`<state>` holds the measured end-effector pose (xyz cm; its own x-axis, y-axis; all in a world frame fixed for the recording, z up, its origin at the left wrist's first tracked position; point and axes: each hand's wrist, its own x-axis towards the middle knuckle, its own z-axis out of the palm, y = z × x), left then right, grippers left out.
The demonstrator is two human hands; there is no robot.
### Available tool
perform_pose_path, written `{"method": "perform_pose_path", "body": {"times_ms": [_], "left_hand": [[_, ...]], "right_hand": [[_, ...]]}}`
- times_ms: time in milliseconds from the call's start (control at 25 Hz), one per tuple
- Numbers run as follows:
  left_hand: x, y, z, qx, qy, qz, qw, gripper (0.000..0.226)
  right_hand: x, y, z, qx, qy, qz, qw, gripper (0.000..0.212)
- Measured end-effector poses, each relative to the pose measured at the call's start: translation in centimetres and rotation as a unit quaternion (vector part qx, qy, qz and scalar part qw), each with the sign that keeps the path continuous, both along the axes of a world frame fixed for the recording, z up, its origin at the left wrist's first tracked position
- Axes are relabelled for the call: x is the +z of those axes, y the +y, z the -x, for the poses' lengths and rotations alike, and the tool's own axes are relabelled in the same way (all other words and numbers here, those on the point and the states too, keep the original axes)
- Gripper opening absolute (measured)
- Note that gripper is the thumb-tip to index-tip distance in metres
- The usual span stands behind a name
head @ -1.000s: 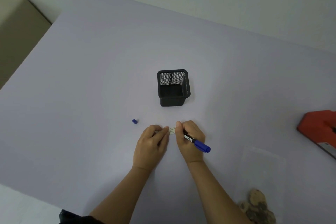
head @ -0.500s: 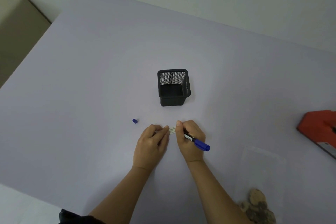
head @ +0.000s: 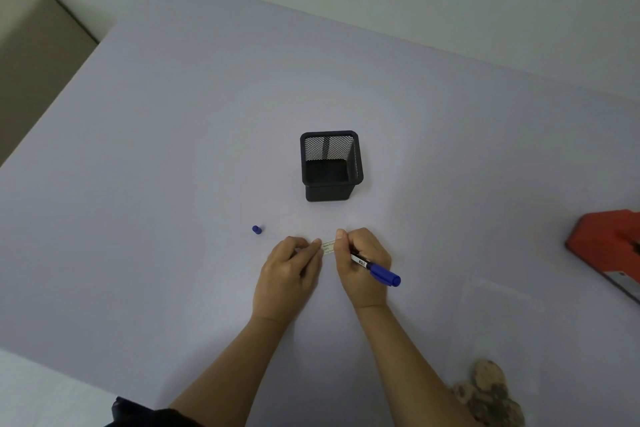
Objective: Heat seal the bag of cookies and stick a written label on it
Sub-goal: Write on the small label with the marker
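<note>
The right hand [head: 362,265] clamps its fingers on a blue-capped marker pen [head: 375,270] over a small white paper label [head: 328,247]. The left hand's [head: 287,279] fingers pin that label to the pale lilac tabletop [head: 173,149].

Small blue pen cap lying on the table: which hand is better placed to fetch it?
Left. The left hand is beside the small blue pen cap; the right hand grips the blue marker pen.

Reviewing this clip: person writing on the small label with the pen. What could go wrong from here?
The label is tiny and pinned only by the left hand fingertips, so it may slip under the pen in the right hand and smear. The loose pen cap lies unguarded and could roll away. The cookie bag looks unsealed near the table's edge.
</note>
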<state>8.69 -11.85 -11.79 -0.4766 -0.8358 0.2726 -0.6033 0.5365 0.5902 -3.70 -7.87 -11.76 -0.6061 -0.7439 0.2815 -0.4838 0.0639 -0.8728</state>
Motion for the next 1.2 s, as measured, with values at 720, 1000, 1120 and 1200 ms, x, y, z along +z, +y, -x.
{"method": "perform_pose_path", "body": {"times_ms": [720,1000,1120,1200], "left_hand": [[0.09,-0.09,0.08,0.000,0.003,0.006,1.000,0.028],[-0.05,-0.11,0.03,0.000,0.002,0.000,1.000,0.027],[0.01,-0.02,-0.03,-0.003,0.001,-0.001,1.000,0.028],[0.04,-0.06,0.01,-0.003,0.004,-0.001,1.000,0.028]], "right_hand": [[0.02,-0.02,-0.01,0.005,-0.012,-0.007,1.000,0.032],[-0.04,-0.07,-0.01,-0.001,-0.006,-0.008,1.000,0.038],[0.02,0.02,-0.03,0.000,-0.002,-0.007,1.000,0.038],[0.11,0.00,-0.01,-0.001,-0.008,-0.006,1.000,0.037]]}}
